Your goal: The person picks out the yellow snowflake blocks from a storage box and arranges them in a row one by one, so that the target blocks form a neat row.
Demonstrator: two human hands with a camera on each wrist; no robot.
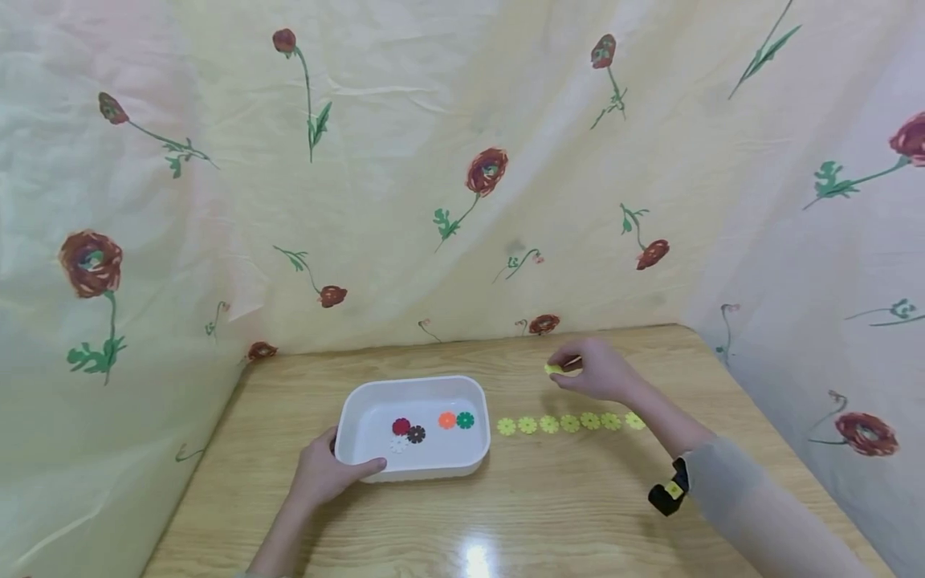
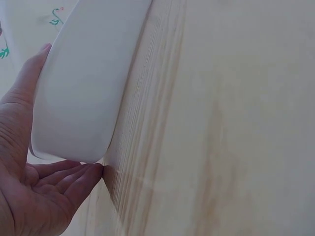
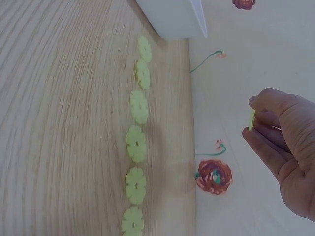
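Observation:
My right hand (image 1: pixel 596 371) pinches a yellow flower-shaped disc (image 3: pixel 252 119) between thumb and fingertips, above the table and behind a row of discs. That row of several yellow notched discs (image 1: pixel 549 424) runs rightward from the tray, its right end partly behind my forearm. My left hand (image 1: pixel 325 472) grips the left front corner of a white plastic tray (image 1: pixel 412 474), thumb over the rim and fingers low against the outer wall. Inside the tray lie a red disc (image 1: pixel 401 426), a brown disc (image 1: pixel 416 434), a white disc (image 1: pixel 398 444), an orange disc (image 1: pixel 447 420) and a green disc (image 1: pixel 466 420).
The wooden table (image 1: pixel 462 522) ends at a floral cloth (image 1: pixel 405 201) that hangs behind it and along both sides. A black wrist strap (image 1: pixel 668 494) sits at my right sleeve.

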